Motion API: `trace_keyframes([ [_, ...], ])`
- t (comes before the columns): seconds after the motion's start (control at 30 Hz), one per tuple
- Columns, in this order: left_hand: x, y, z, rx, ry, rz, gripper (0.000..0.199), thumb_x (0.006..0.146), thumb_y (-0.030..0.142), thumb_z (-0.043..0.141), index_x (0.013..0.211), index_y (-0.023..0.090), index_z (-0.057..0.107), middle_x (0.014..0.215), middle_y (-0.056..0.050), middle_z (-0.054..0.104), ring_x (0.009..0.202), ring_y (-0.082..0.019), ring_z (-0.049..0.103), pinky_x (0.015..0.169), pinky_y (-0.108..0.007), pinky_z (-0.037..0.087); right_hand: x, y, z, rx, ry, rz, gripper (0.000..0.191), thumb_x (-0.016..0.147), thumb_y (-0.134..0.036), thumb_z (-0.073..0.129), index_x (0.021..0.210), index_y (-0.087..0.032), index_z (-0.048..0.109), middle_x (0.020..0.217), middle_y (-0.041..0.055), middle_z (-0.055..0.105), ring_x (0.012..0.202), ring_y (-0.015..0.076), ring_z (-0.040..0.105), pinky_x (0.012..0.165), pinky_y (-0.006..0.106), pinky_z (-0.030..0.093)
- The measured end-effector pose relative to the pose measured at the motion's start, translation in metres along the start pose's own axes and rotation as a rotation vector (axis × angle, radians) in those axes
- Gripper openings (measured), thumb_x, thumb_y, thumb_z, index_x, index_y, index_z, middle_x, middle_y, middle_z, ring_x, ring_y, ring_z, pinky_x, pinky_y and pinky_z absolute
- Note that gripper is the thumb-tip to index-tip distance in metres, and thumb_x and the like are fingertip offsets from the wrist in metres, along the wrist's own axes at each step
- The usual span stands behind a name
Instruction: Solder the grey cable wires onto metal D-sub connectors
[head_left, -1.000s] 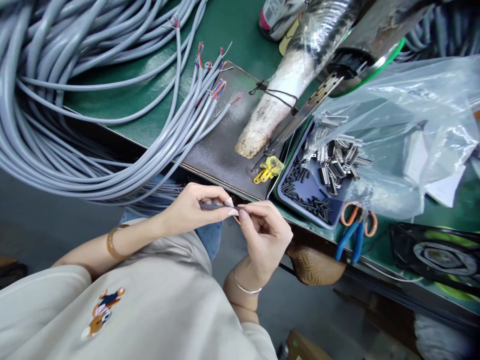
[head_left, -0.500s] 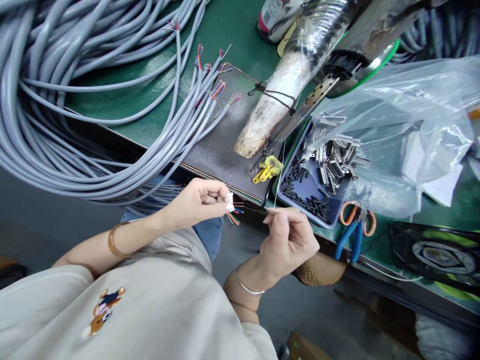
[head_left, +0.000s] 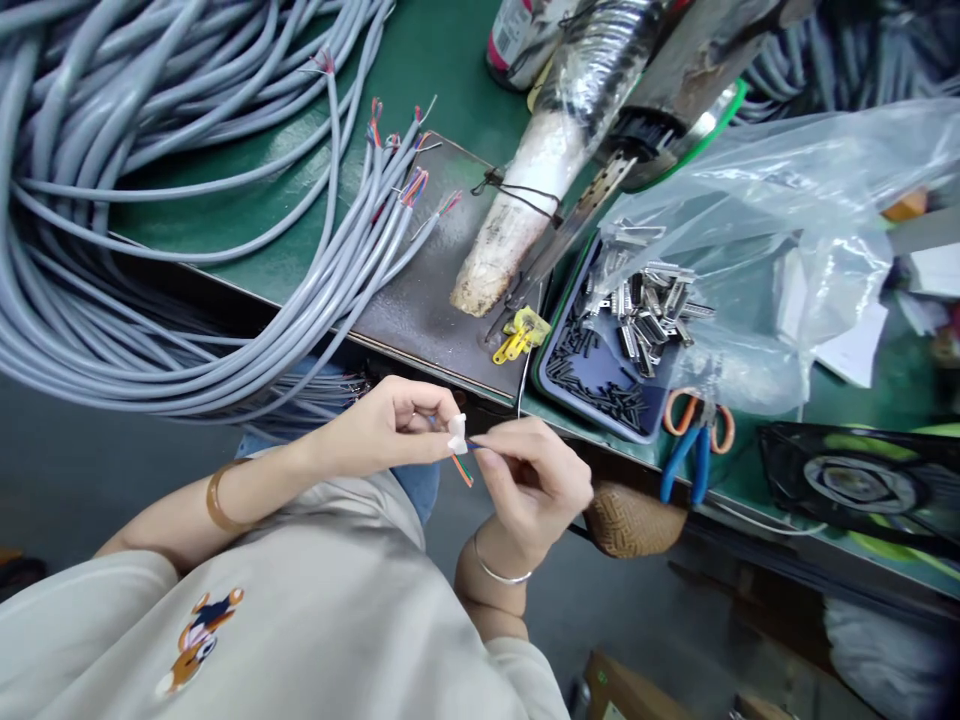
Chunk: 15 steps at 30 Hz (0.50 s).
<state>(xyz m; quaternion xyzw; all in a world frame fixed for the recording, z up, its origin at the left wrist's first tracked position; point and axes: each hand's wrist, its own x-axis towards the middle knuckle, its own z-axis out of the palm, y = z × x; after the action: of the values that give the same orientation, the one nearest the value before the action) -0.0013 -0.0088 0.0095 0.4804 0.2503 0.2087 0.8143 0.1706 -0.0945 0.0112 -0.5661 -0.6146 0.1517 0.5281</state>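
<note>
My left hand (head_left: pixel 401 425) is closed in a pinch, with white wrapping (head_left: pixel 457 432) at its fingertips. From that pinch stick out thin coloured wires (head_left: pixel 462 470), orange and green ones slanting down. My right hand (head_left: pixel 536 480) meets it from the right, thumb and forefinger pinched on the tip of a dark blue wire (head_left: pixel 472 445). Whether it grips more than one wire is hidden by the fingers. Both hands are held in front of the bench edge, above my lap.
Grey cables (head_left: pixel 247 375) with stripped ends lie across the bench at left. A blue tray (head_left: pixel 652 425) holds metal connectors and black sleeves. Nearby are pliers (head_left: pixel 694 440), yellow clips (head_left: pixel 517 338), a wrapped white tube (head_left: pixel 517 230), a plastic bag (head_left: pixel 757 340) and a black fan (head_left: pixel 855 485).
My right hand has moved left and slightly down, from apart to touching the wires at my left fingertips. The left hand stays pinched. The whole view has shifted slightly.
</note>
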Motion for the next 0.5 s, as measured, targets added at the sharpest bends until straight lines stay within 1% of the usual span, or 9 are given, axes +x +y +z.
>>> trace_keyframes([
  [0.07, -0.003, 0.001, 0.006, 0.174, 0.025, 0.106, 0.019, 0.088, 0.024, 0.07, 0.074, 0.015, 0.062, 0.06, 0.006, 0.049, 0.049, -0.005, 0.039, 0.05, -0.02, 0.032, 0.008, -0.002, -0.01, 0.046, 0.236, -0.154, 0.013, 0.092, -0.022, 0.065, 0.079, -0.025, 0.067, 0.051, -0.0078, 0.048, 0.036, 0.0092, 0.042, 0.039, 0.027, 0.03],
  [0.1, -0.005, 0.0, 0.01, 0.302, 0.062, 0.184, 0.017, 0.09, 0.021, 0.066, 0.075, 0.015, 0.062, 0.06, 0.005, 0.051, 0.049, -0.006, 0.039, 0.049, -0.02, 0.032, 0.012, -0.005, -0.017, 0.07, 0.298, -0.279, 0.016, 0.094, -0.028, 0.062, 0.079, -0.026, 0.066, 0.046, -0.0098, 0.039, 0.03, 0.0075, 0.029, 0.034, 0.026, 0.022],
  [0.13, -0.008, -0.002, 0.015, 0.452, 0.117, 0.285, 0.015, 0.092, 0.016, 0.063, 0.076, 0.014, 0.064, 0.062, 0.004, 0.054, 0.052, -0.006, 0.044, 0.051, -0.02, 0.034, 0.016, -0.008, -0.025, 0.062, 0.264, -0.337, 0.02, 0.098, -0.034, 0.055, 0.084, -0.026, 0.067, 0.044, -0.0108, 0.034, 0.027, 0.0078, 0.021, 0.032, 0.027, 0.018],
  [0.17, -0.011, -0.005, 0.02, 0.61, 0.181, 0.4, 0.013, 0.092, 0.011, 0.061, 0.08, 0.014, 0.066, 0.07, 0.0, 0.061, 0.059, -0.008, 0.053, 0.057, -0.021, 0.041, 0.018, -0.013, -0.034, 0.046, 0.311, -0.363, 0.02, 0.099, -0.037, 0.053, 0.09, -0.027, 0.068, 0.043, -0.0117, 0.031, 0.026, 0.0079, 0.014, 0.032, 0.028, 0.015],
  [0.23, -0.017, -0.011, 0.029, 0.854, 0.229, 0.611, 0.014, 0.093, 0.007, 0.058, 0.084, 0.013, 0.067, 0.085, -0.007, 0.071, 0.071, -0.012, 0.065, 0.063, -0.022, 0.047, 0.02, -0.023, -0.05, -0.096, 0.318, -0.313, 0.012, 0.095, -0.03, 0.059, 0.104, -0.029, 0.067, 0.048, -0.0118, 0.042, 0.027, 0.0089, 0.024, 0.034, 0.027, 0.024],
  [0.3, -0.022, -0.015, 0.035, 1.001, 0.192, 0.75, 0.014, 0.093, 0.005, 0.058, 0.092, 0.012, 0.069, 0.101, -0.012, 0.077, 0.072, -0.013, 0.069, 0.061, -0.022, 0.048, 0.02, -0.028, -0.065, -0.346, 0.189, -0.102, 0.024, 0.096, -0.021, 0.06, 0.118, -0.03, 0.064, 0.062, -0.0078, 0.063, 0.037, 0.011, 0.048, 0.043, 0.027, 0.037],
  [0.33, -0.023, -0.016, 0.036, 1.005, 0.144, 0.755, 0.015, 0.093, 0.003, 0.058, 0.094, 0.013, 0.069, 0.103, -0.012, 0.078, 0.075, -0.013, 0.071, 0.063, -0.022, 0.05, 0.021, -0.028, -0.071, -0.497, 0.035, 0.049, 0.027, 0.099, -0.021, 0.056, 0.125, -0.028, 0.061, 0.073, -0.0037, 0.072, 0.047, 0.0124, 0.058, 0.049, 0.027, 0.041],
  [0.4, -0.024, -0.015, 0.033, 0.886, 0.011, 0.676, 0.016, 0.095, 0.003, 0.056, 0.094, 0.014, 0.069, 0.095, -0.009, 0.079, 0.075, -0.013, 0.072, 0.065, -0.022, 0.051, 0.028, -0.018, -0.084, -0.872, -0.209, 0.205, 0.026, 0.102, -0.024, 0.051, 0.126, -0.023, 0.061, 0.081, 0.0016, 0.077, 0.058, 0.015, 0.065, 0.055, 0.027, 0.037],
  [0.5, -0.021, -0.01, 0.025, 0.605, -0.083, 0.419, 0.012, 0.095, 0.011, 0.061, 0.086, 0.015, 0.069, 0.08, -0.005, 0.074, 0.067, -0.012, 0.067, 0.057, -0.02, 0.048, 0.047, 0.011, -0.101, -1.319, -0.338, 0.398, 0.021, 0.102, -0.029, 0.05, 0.103, -0.017, 0.067, 0.071, 0.0074, 0.073, 0.06, 0.0205, 0.063, 0.057, 0.031, 0.024],
])
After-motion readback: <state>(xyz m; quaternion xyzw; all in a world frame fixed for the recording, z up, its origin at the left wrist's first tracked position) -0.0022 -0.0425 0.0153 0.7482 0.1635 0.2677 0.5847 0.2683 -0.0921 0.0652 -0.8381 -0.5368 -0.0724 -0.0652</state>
